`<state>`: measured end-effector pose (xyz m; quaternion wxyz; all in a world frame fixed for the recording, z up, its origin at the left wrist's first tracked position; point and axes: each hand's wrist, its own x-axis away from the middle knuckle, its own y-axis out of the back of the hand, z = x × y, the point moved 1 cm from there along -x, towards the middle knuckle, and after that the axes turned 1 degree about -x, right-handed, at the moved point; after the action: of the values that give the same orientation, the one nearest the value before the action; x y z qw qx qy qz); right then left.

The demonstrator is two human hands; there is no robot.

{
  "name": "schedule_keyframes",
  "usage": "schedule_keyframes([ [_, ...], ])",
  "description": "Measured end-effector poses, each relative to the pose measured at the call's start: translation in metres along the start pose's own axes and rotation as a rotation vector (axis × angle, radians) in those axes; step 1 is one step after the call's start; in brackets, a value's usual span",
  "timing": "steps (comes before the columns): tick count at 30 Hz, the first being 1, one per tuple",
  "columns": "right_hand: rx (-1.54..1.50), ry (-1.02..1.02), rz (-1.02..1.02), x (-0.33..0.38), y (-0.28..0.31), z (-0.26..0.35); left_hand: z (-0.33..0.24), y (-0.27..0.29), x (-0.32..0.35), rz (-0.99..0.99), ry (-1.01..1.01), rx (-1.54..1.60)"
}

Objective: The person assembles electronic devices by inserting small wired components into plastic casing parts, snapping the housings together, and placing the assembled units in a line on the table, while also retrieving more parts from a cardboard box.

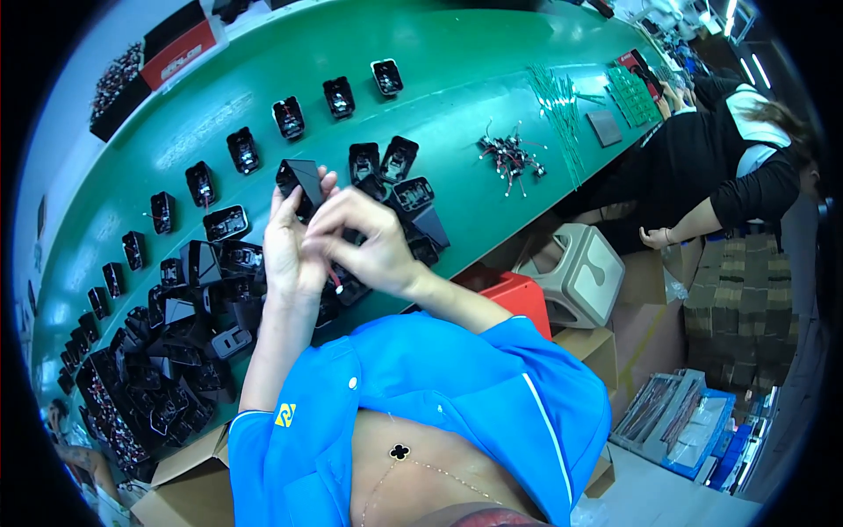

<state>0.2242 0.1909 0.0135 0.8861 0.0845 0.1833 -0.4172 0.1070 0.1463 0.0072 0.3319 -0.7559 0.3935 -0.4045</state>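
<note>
Upright in my left hand [292, 246] is a black plastic housing [303, 180], its fingers and thumb wrapped round the lower part. My right hand [373, 241] is closed beside it, thumb and fingertips pinched together close to the left palm. From under those right fingers hangs a short red wire lead [334, 275] with a pale plug at its end; the pinched part is hidden. Just beyond my hands, several open black housings [399, 158] with parts inside lie on the green table [448, 79].
More housings [244, 149] stand in a curved row along the table, and a heap of them [176, 351] fills the near left. A tangle of wired parts [511, 158] and green strips [562, 105] lie to the right. A co-worker [702, 158] sits beyond a pale stool [580, 272].
</note>
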Motion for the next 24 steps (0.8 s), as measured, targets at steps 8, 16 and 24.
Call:
schedule_keyframes([
  [8, 0.305, 0.206, 0.154, 0.002, -0.011, -0.014, -0.012, 0.004, 0.002, 0.004, -0.082, 0.029],
  [16, 0.452, 0.262, 0.125, -0.001, -0.003, 0.007, -0.008, -0.012, 0.010, 0.194, -0.207, -0.028],
  [24, 0.248, 0.328, -0.123, -0.022, 0.018, 0.009, -0.010, -0.020, 0.012, 0.289, -0.162, -0.058],
])
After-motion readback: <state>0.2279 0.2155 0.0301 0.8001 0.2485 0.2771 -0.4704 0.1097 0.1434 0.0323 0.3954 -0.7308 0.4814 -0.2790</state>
